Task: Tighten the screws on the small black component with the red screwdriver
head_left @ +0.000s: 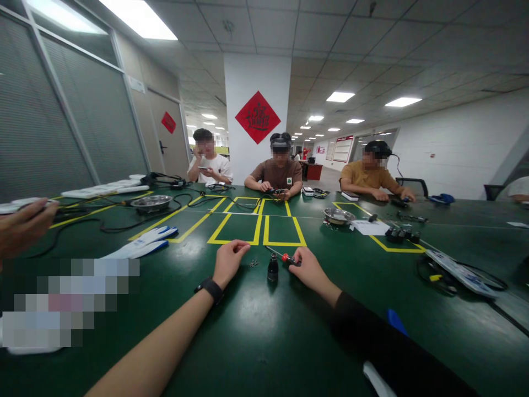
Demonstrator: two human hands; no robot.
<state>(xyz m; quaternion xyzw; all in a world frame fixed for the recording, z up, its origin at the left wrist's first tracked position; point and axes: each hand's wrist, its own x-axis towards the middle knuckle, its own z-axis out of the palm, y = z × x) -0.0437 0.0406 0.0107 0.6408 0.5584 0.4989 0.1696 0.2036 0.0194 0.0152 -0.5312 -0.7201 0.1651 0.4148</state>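
Observation:
My right hand [308, 267] is closed round the handle of a screwdriver [286, 257] with a red and black grip; its thin shaft points left and away from me. Just left of that hand, a small black part [273, 268], wide at the base and narrow at the top, stands upright on the table. Beside it lies a loose pile of small metal screws [253, 263]. My left hand [228, 263], with a dark band on the wrist, is next to the screws, thumb and fingertips pressed together. Anything between those fingertips is too small to make out.
Yellow tape frames [285, 243] mark the green table [264, 342]. White-and-blue gloves [144, 242] lie left; a metal bowl [338, 216], black parts [399, 234] and a power strip [460, 273] lie right. Another person's hand [25, 223] reaches in at far left. Several people sit opposite.

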